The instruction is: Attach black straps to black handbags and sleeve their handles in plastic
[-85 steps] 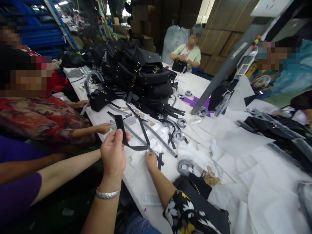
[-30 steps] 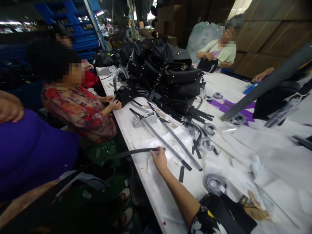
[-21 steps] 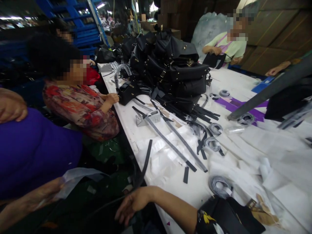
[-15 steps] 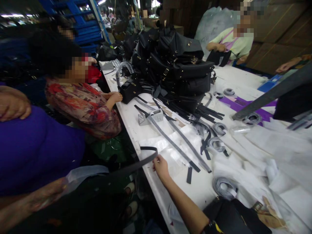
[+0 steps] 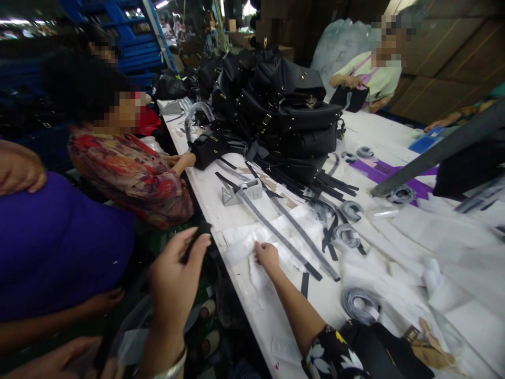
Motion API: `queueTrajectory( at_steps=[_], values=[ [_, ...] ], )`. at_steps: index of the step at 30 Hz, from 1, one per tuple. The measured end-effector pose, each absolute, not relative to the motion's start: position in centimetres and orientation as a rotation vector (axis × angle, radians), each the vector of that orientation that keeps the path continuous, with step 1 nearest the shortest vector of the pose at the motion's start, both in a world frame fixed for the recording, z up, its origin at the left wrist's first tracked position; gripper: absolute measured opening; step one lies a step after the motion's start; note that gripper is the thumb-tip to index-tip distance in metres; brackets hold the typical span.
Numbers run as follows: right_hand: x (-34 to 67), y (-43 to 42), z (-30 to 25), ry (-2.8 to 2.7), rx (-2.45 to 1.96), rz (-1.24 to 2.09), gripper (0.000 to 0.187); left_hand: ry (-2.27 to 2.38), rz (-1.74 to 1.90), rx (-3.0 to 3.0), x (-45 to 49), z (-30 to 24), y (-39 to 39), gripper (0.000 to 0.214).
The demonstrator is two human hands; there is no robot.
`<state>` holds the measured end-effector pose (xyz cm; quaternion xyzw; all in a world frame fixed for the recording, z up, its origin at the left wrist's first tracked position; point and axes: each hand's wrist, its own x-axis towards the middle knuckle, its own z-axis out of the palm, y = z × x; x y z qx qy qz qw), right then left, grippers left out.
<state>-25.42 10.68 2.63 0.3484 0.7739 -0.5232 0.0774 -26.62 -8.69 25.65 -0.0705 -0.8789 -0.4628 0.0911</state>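
Observation:
Raised beside the table edge, my left hand (image 5: 171,279) pinches the dark end of a black strap (image 5: 203,228) between thumb and fingers. The rest of that strap is hidden or smeared behind the hand. My right hand (image 5: 268,257) is over the table with its fingers curled together at a white plastic sheet (image 5: 240,247); whether they grip it is unclear. Just beyond lie grey, film-wrapped straps (image 5: 272,227) with black ends, one passing a grey block (image 5: 242,192).
A heap of black handbags (image 5: 276,105) stands on the white table (image 5: 258,310). Rolled straps (image 5: 361,304) lie to the right, near a slanting grey post (image 5: 418,152). Co-workers stand left and across; another person's hand (image 5: 74,355) shows blurred at lower left.
My left hand has come into clear view, holding a black strap end. The strap that ran to my right hand has left it. My right hand stays nearly in place.

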Motion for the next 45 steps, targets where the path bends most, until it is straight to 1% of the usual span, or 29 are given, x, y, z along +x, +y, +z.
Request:
queueTrajectory(
  at_steps=[2, 3, 4, 7, 9, 11, 13, 17, 19, 23, 26, 29, 31, 33, 36, 39, 42, 45],
  values=[
    [-25.5, 10.7, 2.4, 2.297, 1.020, -1.574, 0.050, -2.871, -1.180, -0.315, -28.3, 21.9, -7.1, 0.030],
    [-25.6, 10.7, 2.2, 2.286, 1.016, -1.583, 0.051, -3.011, -1.058, -0.368, -29.1, 19.6, -6.3, 0.032],
    [-25.7, 10.7, 2.0, 2.272, 1.020, -1.598, 0.049, -3.157, -0.912, -0.426, -29.7, 17.2, -5.7, 0.034],
    [-25.9, 10.6, 1.7, 2.197, 1.045, -1.687, 0.033, -3.256, -0.793, -0.415, -30.4, 11.0, -4.6, 0.037],
    [-25.9, 10.7, 1.7, 2.122, 1.047, -1.766, 0.027, -3.268, -0.772, -0.382, -30.1, 8.6, -4.6, 0.033],
    [-25.6, 10.9, 1.9, 2.042, 1.037, -1.845, 0.026, -3.278, -0.762, -0.360, -29.6, 7.5, -4.9, 0.025],
    [-25.1, 11.2, 2.5, 1.973, 1.026, -1.911, 0.027, -3.283, -0.765, -0.345, -29.3, 7.4, -5.2, 0.021],
    [-23.7, 11.5, 4.3, 1.898, 0.995, -2.009, 0.036, -3.248, -0.796, -0.361, -29.2, 8.4, -5.5, 0.037],
    [-23.1, 11.1, 5.4, 1.850, 0.971, -2.063, 0.038, -3.215, -0.812, -0.367, -29.3, 9.4, -5.5, 0.039],
    [-22.6, 9.4, 7.4, 1.630, 0.917, -2.208, 0.036, -3.193, -0.878, -0.356, -29.2, 11.5, -5.4, 0.023],
    [-22.5, 8.6, 8.2, 1.470, 0.939, -2.295, 0.034, -3.204, -0.967, -0.371, -28.5, 12.6, -5.3, 0.031],
    [-22.2, 8.7, 8.5, 1.395, 1.017, -2.334, 0.025, -3.201, -1.011, -0.387, -27.5, 13.2, -5.1, 0.036],
    [-21.9, 9.1, 8.6, 1.369, 1.075, -2.379, 0.019, -3.201, -0.975, -0.376, -26.9, 13.7, -5.0, 0.034],
    [-21.7, 9.5, 8.8, 1.319, 1.121, -2.438, 0.018, -3.202, -0.912, -0.367, -26.4, 14.2, -4.7, 0.030],
    [-21.6, 9.7, 9.4, 1.152, 1.117, -2.483, 0.025, -3.194, -0.822, -0.377, -25.9, 15.2, -4.2, 0.024],
    [-21.5, 9.4, 9.9, 0.978, 1.024, -2.489, 0.029, -3.174, -0.772, -0.389, -25.6, 16.3, -3.9, 0.020],
    [-21.2, 8.8, 10.3, 0.878, 0.930, -2.499, 0.028, -3.133, -0.825, -0.447, -25.5, 17.3, -3.9, 0.017],
    [-21.0, 8.6, 10.7, 0.842, 0.889, -2.543, 0.023, -3.081, -0.965, -0.509, -25.4, 17.8, -4.4, 0.015]
  ],
)
